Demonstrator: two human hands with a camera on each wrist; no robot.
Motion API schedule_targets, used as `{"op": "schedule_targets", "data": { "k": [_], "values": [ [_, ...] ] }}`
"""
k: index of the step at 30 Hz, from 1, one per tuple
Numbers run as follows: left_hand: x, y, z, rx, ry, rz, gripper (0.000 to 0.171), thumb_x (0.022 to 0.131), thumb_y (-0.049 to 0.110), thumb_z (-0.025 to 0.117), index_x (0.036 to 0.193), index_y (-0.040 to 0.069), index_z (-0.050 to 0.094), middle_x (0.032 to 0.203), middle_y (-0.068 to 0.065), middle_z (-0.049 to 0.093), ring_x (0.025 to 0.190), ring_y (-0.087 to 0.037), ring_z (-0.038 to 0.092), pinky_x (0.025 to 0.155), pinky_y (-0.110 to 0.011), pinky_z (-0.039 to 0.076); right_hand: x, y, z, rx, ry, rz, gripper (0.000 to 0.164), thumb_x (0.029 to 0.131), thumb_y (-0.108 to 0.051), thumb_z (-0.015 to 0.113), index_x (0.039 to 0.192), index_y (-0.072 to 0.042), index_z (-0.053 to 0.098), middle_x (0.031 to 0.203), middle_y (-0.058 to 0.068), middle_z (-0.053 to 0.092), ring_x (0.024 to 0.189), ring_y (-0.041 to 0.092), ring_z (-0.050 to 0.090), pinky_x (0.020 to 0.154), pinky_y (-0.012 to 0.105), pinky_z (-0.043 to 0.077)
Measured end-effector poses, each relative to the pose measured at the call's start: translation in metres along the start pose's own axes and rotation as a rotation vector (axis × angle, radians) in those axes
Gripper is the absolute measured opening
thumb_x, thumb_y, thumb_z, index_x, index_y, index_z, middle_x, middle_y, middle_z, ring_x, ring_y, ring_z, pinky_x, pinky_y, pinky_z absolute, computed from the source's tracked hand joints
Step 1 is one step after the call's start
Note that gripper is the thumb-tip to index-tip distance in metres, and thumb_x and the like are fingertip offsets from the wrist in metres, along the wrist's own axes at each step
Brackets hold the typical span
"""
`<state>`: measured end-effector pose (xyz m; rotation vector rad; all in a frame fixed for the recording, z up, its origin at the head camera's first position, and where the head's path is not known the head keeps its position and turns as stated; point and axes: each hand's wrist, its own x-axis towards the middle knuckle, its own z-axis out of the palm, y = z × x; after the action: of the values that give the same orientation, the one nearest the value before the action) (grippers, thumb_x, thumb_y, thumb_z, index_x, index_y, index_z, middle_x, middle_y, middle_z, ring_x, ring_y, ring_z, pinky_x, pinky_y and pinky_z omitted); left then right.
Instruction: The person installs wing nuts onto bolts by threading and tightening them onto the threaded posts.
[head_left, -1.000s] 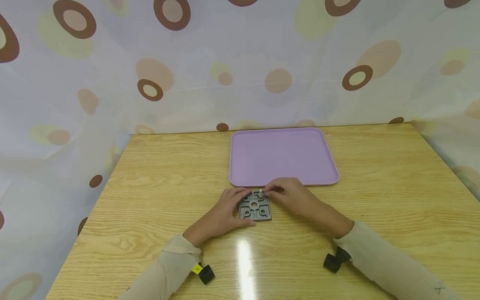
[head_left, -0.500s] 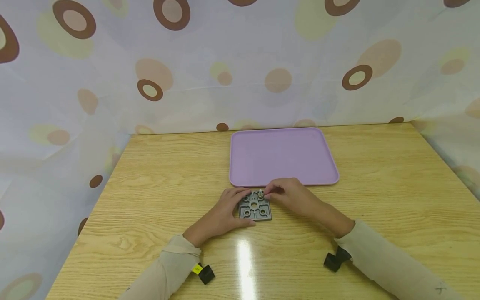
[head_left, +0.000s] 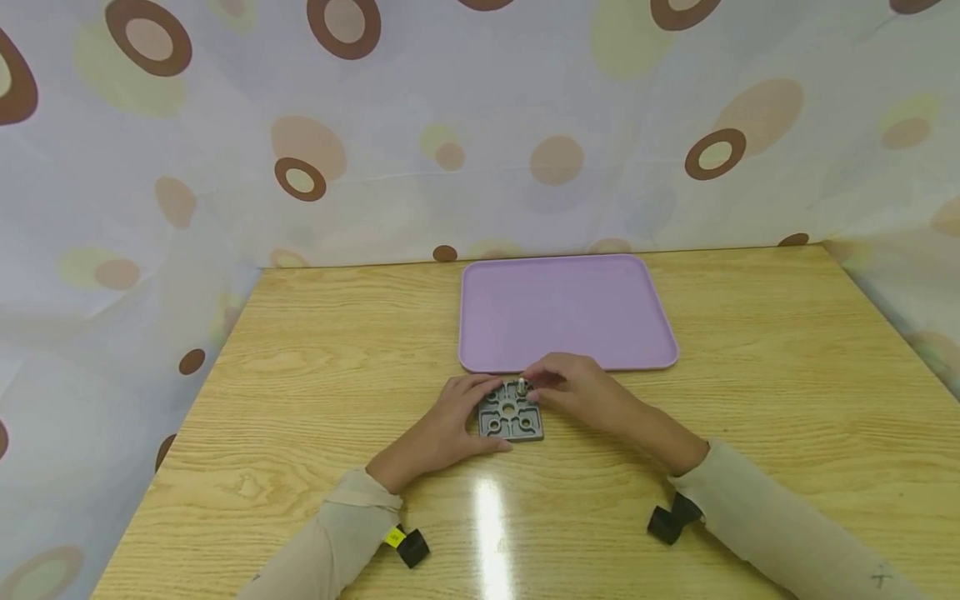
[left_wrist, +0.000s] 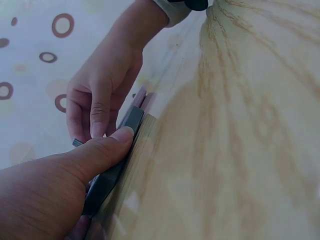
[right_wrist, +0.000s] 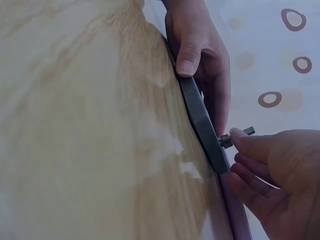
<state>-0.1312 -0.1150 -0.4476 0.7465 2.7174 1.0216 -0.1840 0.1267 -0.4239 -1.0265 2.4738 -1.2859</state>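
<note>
A square grey metal plate (head_left: 510, 427) with a ring at its centre and holes near its corners lies on the table. My left hand (head_left: 450, 425) holds it by its left side, thumb at the near edge and fingers at the far edge. A threaded bolt (right_wrist: 249, 131) stands up from the plate's far right corner, with a nut (right_wrist: 226, 141) low on it against the plate. My right hand (head_left: 583, 393) pinches the nut on the bolt between thumb and forefinger. In the right wrist view the thumb covers part of the thread.
Just behind the plate lies a shallow purple tray (head_left: 562, 312), its front rim close to both hands. The wooden table (head_left: 337, 350) meets a patterned cloth (head_left: 510, 200) at the back and sides.
My right thumb and forefinger have shifted slightly left, from the right side of the bolt to around it. The left hand and the plate stay still.
</note>
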Motion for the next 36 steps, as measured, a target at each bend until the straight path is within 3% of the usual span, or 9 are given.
{"op": "schedule_targets", "data": {
  "k": [6,11,21,36],
  "values": [
    [0.0009,-0.0019,0.0008,0.011,0.007,0.009,0.088,0.076,0.056,0.068,0.145,0.016,0.031,0.143,0.004,0.03,0.126,-0.013,0.025,0.102,-0.038,0.031,0.0006,0.0021,0.0026,-0.006,-0.011,-0.078,0.033,0.084,-0.018,0.068,0.115,-0.006,0.063,0.107,0.001,0.063,0.1,0.019,0.059,0.086,0.032,0.048],
    [0.0007,-0.0027,0.0012,0.015,0.012,0.014,0.089,0.075,0.056,0.068,0.146,0.017,0.031,0.143,0.004,0.03,0.125,-0.012,0.026,0.102,-0.037,0.032,0.0009,0.0027,0.0037,-0.038,-0.013,-0.092,0.035,0.085,-0.022,0.068,0.116,-0.008,0.063,0.108,-0.001,0.063,0.102,0.017,0.057,0.089,0.033,0.046],
    [-0.0001,-0.0032,0.0015,0.011,0.019,0.011,0.088,0.075,0.054,0.07,0.145,0.015,0.032,0.143,0.004,0.03,0.125,-0.012,0.026,0.102,-0.037,0.031,0.0015,0.0023,0.0031,-0.059,-0.009,-0.063,0.034,0.084,-0.024,0.069,0.113,-0.008,0.062,0.108,-0.001,0.062,0.103,0.017,0.057,0.09,0.032,0.045],
    [0.0002,0.001,0.0001,-0.011,0.005,-0.008,0.088,0.075,0.053,0.071,0.145,0.014,0.032,0.143,0.002,0.031,0.125,-0.014,0.026,0.102,-0.038,0.031,0.001,0.0001,-0.0014,-0.119,0.049,0.042,0.009,0.087,-0.018,0.066,0.094,-0.014,0.07,0.093,-0.007,0.067,0.091,0.009,0.061,0.084,0.031,0.048]
  ]
}}
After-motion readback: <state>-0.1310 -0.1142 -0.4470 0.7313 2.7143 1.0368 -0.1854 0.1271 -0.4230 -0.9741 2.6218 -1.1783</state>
